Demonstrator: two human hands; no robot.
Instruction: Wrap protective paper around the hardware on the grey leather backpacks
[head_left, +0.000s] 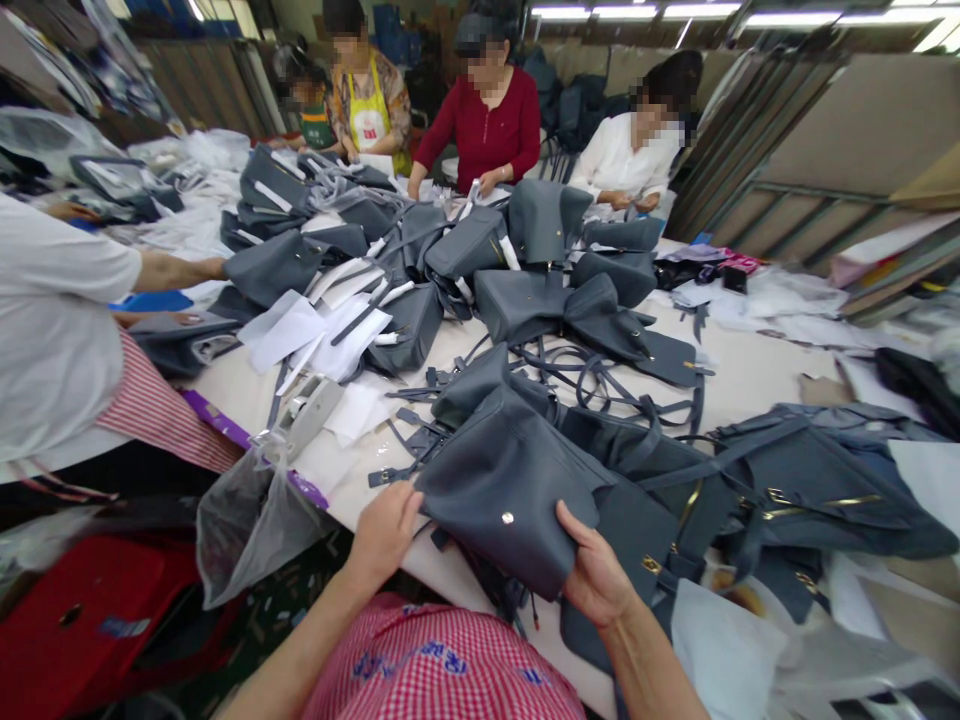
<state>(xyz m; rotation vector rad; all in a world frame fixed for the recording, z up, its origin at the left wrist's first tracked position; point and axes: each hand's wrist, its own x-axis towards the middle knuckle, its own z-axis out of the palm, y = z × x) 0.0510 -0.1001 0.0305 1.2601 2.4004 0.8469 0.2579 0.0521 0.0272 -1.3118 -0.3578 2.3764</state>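
Note:
A dark grey leather bag (501, 478) with a small metal stud lies at the table's near edge in front of me. My left hand (384, 532) grips its left edge, fingers curled onto the leather. At the bag's lower right corner my right hand (594, 572) holds on, thumb on top and fingers underneath. More grey bags with gold hardware (802, 490) and loose straps (600, 380) lie just behind and to the right.
The white table (750, 370) is piled with grey bags and white paper (315, 330). A person in a white shirt (52, 320) works at the left; others sit at the far end. A clear plastic bag (251, 520) hangs off the near left edge beside a red stool (82, 610).

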